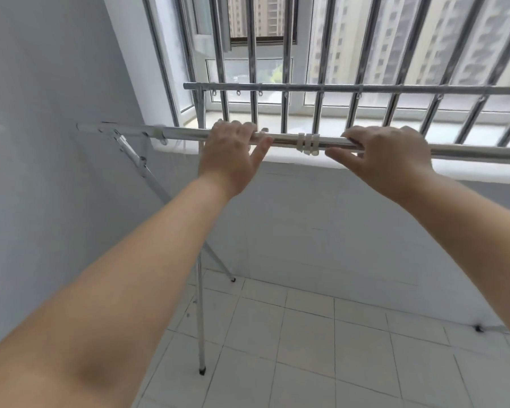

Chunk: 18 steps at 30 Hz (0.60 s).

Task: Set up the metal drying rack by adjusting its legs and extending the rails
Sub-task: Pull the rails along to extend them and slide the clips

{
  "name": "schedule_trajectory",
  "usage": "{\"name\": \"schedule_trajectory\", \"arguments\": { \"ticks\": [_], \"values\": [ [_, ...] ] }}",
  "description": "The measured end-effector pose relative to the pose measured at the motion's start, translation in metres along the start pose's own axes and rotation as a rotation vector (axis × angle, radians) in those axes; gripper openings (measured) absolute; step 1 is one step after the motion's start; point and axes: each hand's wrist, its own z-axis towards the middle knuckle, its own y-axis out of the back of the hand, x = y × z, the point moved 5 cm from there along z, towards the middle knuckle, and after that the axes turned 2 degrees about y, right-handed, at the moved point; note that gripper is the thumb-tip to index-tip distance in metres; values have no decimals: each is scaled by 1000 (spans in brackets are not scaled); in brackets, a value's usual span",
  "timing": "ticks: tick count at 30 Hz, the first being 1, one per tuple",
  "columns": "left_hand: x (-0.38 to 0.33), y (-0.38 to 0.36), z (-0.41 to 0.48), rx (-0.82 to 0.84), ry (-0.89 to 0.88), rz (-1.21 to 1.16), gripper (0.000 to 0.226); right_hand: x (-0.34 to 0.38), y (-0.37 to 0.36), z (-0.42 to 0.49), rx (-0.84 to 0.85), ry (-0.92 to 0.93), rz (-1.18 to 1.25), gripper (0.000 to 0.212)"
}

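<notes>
The metal drying rack stands on the tiled floor under a barred window. Its near rail (289, 141) runs left to right at chest height, with white plastic clips (308, 143) at its middle. My left hand (233, 154) lies over the rail left of the clips, fingers curled over the top and thumb under it. Right of the clips, my right hand (386, 160) rests on the rail with fingers bent over it. A far rail (336, 88) with small hooks runs parallel behind. Crossed legs (200, 304) with black feet stand at the left end.
A grey wall (42, 142) stands close on the left, by the rack's left end. The white window sill (306, 160) and vertical window bars (321, 54) lie just behind the rails. Another black foot (478, 328) rests at the right by the wall base.
</notes>
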Motion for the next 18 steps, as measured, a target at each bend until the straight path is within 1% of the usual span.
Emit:
{"name": "schedule_trajectory", "arguments": {
  "ticks": [4,12,18],
  "values": [
    [6,-8,0,-14,-39,28,43,1,-7,4,-33,11,-24,51],
    [14,-24,12,-8,-28,46,43,-3,-18,15,-131,63,-28,50],
    [16,-33,31,98,3,35,40,-10,-26,28,-187,84,-31,50]
  ]
}}
